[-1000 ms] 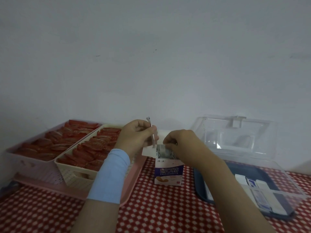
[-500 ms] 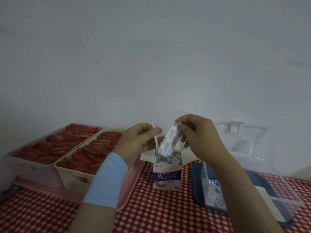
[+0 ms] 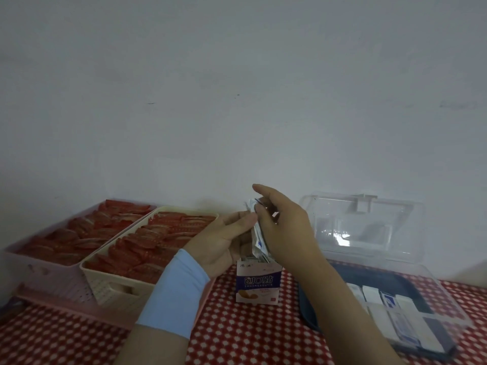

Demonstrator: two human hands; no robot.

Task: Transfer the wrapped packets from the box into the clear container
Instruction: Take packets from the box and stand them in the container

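White paper-wrapped packets, a small bunch, are pinched in the right hand just above the little white-and-purple cardboard box. The left hand has its thumb against them, can't tell if it's actually gripping. The clear plastic container, lid open, already holds several packets and the box has more poking out, so roughly midway I'd guess.

The scene is dim and flat, a grey cast lying over the wall and no hard shadows anywhere. Small white glints sit on the raised lid of the clear container at the far right. The packets inside it, near right, are smeared by blur, and straight lines bow toward the frame edges. Fine detail is soft throughout.
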